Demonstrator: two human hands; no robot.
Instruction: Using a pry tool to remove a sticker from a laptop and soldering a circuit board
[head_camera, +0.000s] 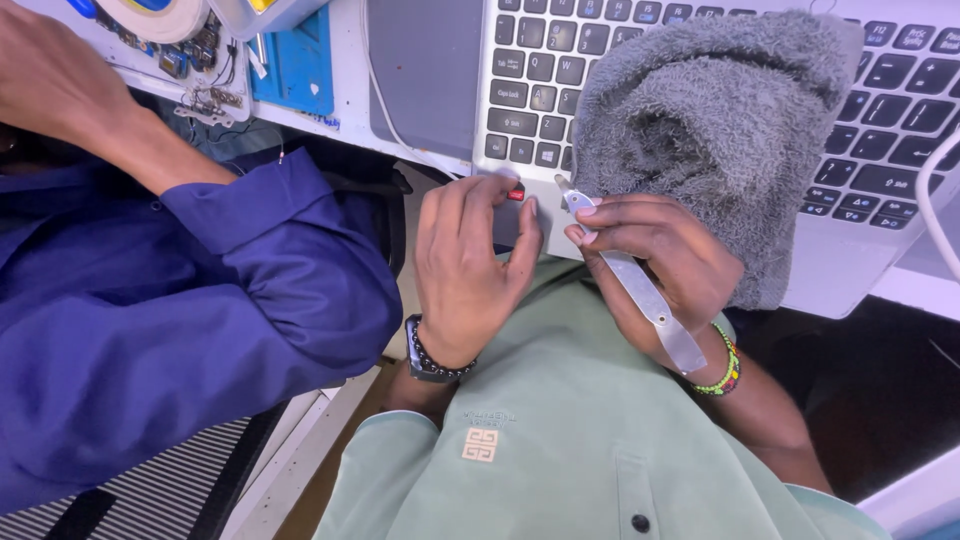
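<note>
Your two hands meet at the front edge of the open silver laptop (850, 270).

Your left hand (465, 265) curls over the laptop's near corner, fingertips pinching a small red piece (516, 193) against the edge. Your right hand (655, 265) is closed around flat silver metal tweezers (640, 290), tips pointing up toward the red piece, just beside it. A grey terry towel (715, 120) lies over the keyboard, touching your right hand. A co-worker's blue sleeve (200, 300) sits at your left.
</note>
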